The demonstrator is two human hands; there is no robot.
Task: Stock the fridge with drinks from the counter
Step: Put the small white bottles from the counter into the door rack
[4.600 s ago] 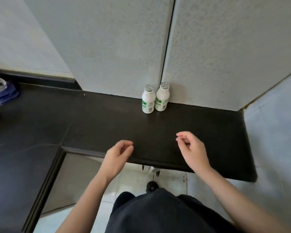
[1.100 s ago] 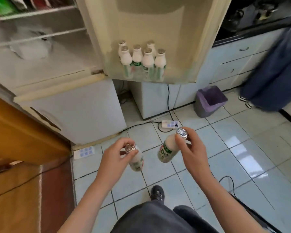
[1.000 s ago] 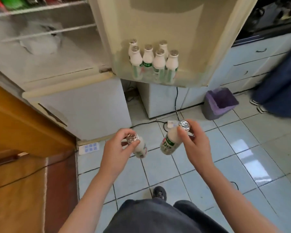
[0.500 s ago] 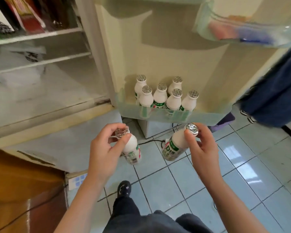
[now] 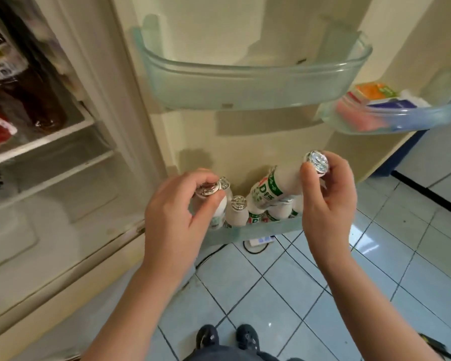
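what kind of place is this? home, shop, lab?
Most likely a home kitchen. The open fridge has clear door shelves, small white drink bottles stand in the lowest one, and the floor is pale tile with a power strip lying on it.

L hand (image 5: 175, 225) pinches left bottle (image 5: 220, 212), seemingly at cap; R hand (image 5: 328, 201) likewise right bottle (image 5: 274, 186).

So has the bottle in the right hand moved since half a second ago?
Yes. The right hand has carried its bottle up from below the lower door shelf to over it.
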